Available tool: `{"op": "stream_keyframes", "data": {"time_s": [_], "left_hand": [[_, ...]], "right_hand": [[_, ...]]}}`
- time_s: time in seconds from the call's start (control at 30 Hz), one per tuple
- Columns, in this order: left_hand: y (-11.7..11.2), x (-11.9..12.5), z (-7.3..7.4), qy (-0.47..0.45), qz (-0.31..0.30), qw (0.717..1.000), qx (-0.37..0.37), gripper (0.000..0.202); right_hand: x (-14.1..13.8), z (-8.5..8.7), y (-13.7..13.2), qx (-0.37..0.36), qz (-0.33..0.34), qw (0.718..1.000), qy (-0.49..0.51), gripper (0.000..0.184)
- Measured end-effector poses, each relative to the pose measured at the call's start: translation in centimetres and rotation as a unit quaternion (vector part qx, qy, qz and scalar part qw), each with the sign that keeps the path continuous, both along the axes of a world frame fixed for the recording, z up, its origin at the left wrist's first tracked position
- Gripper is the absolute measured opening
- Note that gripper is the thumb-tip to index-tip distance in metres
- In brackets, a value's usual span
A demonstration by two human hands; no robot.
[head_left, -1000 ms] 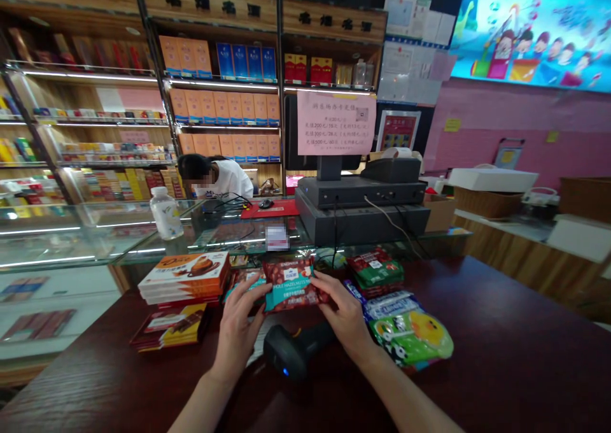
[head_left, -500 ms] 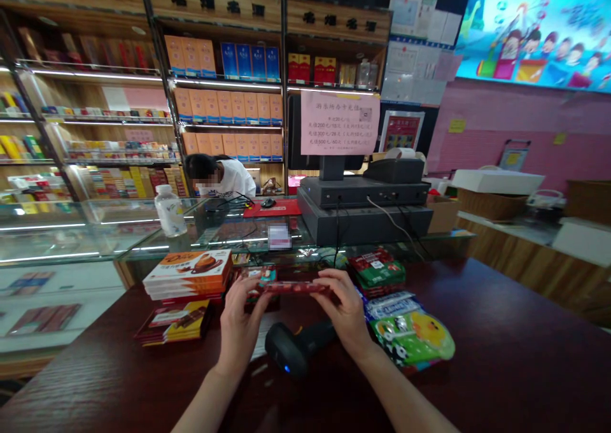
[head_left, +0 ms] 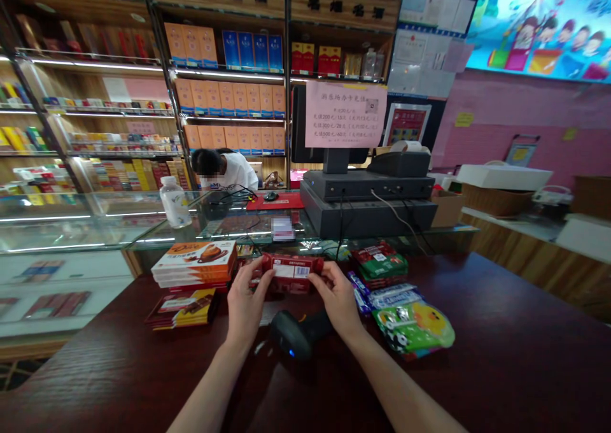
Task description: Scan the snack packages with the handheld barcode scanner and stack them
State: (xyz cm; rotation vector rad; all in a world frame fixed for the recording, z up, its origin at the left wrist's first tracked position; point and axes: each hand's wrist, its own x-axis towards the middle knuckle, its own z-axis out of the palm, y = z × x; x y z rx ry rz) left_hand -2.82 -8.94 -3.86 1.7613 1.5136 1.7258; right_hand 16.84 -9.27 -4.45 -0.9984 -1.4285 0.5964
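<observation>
Between my two hands is a dark red snack packet (head_left: 292, 272), its printed side with a white panel and barcode turned toward me. My left hand (head_left: 247, 296) pinches its left end, and my right hand (head_left: 340, 293) pinches the right end. Below it, a black barcode scanner (head_left: 292, 335) with a blue light lies on the dark wooden counter (head_left: 119, 369). Left of my hands are a stack of white and orange boxes (head_left: 195, 262) and some red and yellow chocolate packets (head_left: 184, 309). To the right are green and red packets (head_left: 380, 259) and a green pouch with a yellow duck (head_left: 415, 325).
A glass counter lies beyond, with a bottle (head_left: 175, 202), a red mat (head_left: 281, 201) and a cash register (head_left: 367, 210) under a monitor with a pink sign (head_left: 345, 114). Behind it a person in white (head_left: 233, 170) bends down before stocked shelves. A blue packet (head_left: 359, 291) lies near my right hand.
My hands have tilted the red packet from edge-on so its barcode side faces me. They have risen slightly. The camera view has shifted a little.
</observation>
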Motion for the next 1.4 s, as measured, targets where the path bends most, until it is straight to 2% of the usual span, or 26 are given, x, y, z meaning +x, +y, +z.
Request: {"op": "stream_keyframes", "data": {"time_s": [0.13, 0.23, 0.37, 0.47, 0.63, 0.77, 1.07, 1.4], "left_hand": [[-0.1, -0.3, 0.2, 0.023, -0.057, 0.998, -0.009, 0.062], [0.0, -0.7, 0.3, 0.113, -0.089, 0.989, 0.032, 0.075], [-0.2, -1.1, 0.5, 0.276, -0.064, 0.955, 0.086, 0.081], [-0.6, -1.2, 0.8, 0.329, -0.038, 0.939, 0.094, 0.088], [-0.9, -1.6, 0.9, 0.353, 0.021, 0.931, 0.093, 0.096], [-1.0, -1.5, 0.9, 0.365, 0.040, 0.926, 0.089, 0.094], [-1.3, -1.4, 1.2, 0.406, -0.013, 0.906, 0.118, 0.088], [-1.0, -1.8, 0.8, 0.395, -0.011, 0.911, 0.118, 0.091]], "right_hand": [[0.1, -0.2, 0.7, -0.028, 0.026, 0.996, 0.086, 0.021], [0.2, 0.0, 0.9, -0.037, 0.027, 0.991, 0.123, 0.023], [-0.1, 0.9, 0.2, -0.041, 0.033, 0.989, 0.140, 0.022], [-0.6, 1.6, -0.6, -0.036, 0.050, 0.989, 0.136, 0.021], [-1.0, 1.9, -1.4, -0.017, 0.067, 0.993, 0.096, 0.019], [-1.0, 1.6, -1.3, -0.015, 0.066, 0.994, 0.082, 0.017], [-0.9, 1.4, -0.8, -0.025, 0.065, 0.989, 0.132, 0.017], [-1.2, 0.7, -0.5, -0.037, 0.089, 0.990, 0.107, 0.020]]}}
